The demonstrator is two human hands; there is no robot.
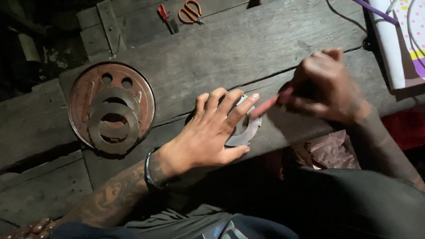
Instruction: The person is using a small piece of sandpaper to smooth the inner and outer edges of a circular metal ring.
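1. L hand (212,128): flat, palm down, fingers spread and pointing up-right, pressing a thin metal ring (245,132) onto the bench (248,48). Not gripping, just holding it down. Dark wristband (149,170) on the wrist; forearm comes in from lower left.
2. R hand (325,86): curled into a fist round a red pencil (268,106), tip aimed down-left and touching or just at the ring's upper right edge. Forearm runs off lower right.
3. Hands close together, not touching; the pencil spans the gap.
4. Ring sits near the bench's front edge, mid-frame, mostly hidden under the L fingers; only its right arc shows.
5. Left of it, well apart: rusty round disc (110,106) w/ two small holes, and two grey rings (113,119) stacked on it.
6. Top of frame: orange scissors (190,12) and a small red tool (166,17) on the far planks.
7. Top right corner: white sheet (405,40) w/ pink dots plus yellow and purple patches, a purple strip along its edge.
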